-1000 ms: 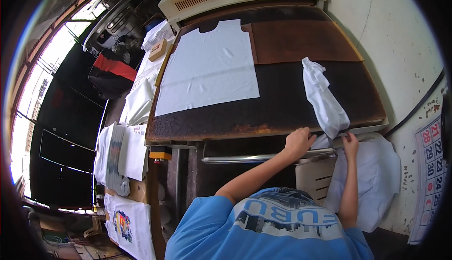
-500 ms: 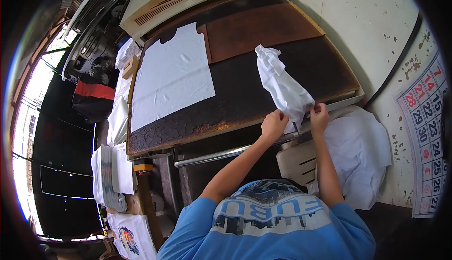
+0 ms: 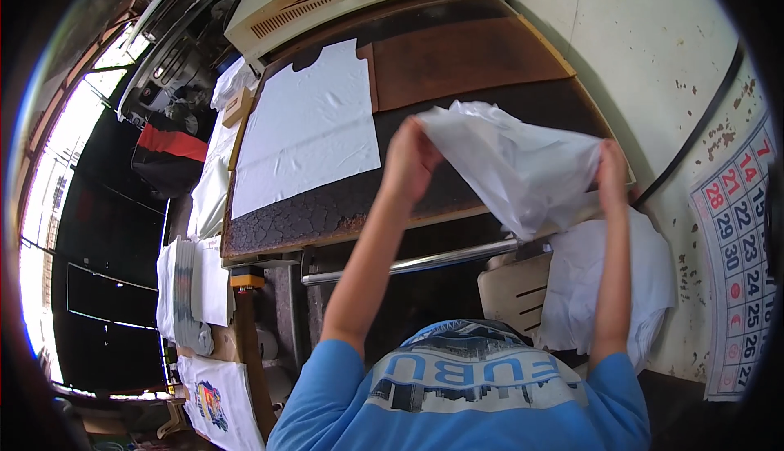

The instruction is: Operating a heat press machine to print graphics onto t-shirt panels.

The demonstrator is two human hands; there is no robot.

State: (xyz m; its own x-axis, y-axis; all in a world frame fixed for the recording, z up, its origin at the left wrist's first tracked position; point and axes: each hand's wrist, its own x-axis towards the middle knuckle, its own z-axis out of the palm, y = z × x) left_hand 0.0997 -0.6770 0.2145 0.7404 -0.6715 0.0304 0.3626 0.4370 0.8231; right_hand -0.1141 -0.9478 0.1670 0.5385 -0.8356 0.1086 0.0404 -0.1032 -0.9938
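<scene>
Over the press bed's [image 3: 298, 226] near edge, left hand [image 3: 412, 157] and right hand [image 3: 612, 175] clasp a white cloth [image 3: 523, 165] by opposite edges, I'd say to open it out; a shirt panel [image 3: 310, 128] lies flat on the bed's left.

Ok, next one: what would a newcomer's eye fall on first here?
Probably the bunched white cloth right of centre, stretched between the left hand and the right hand near the front edge of a dark, worn platen. Next might come the white shirt-shaped piece lying flat on the platen's left part, with a brown sheet to its right. A calendar on the far right also stands out.
</scene>
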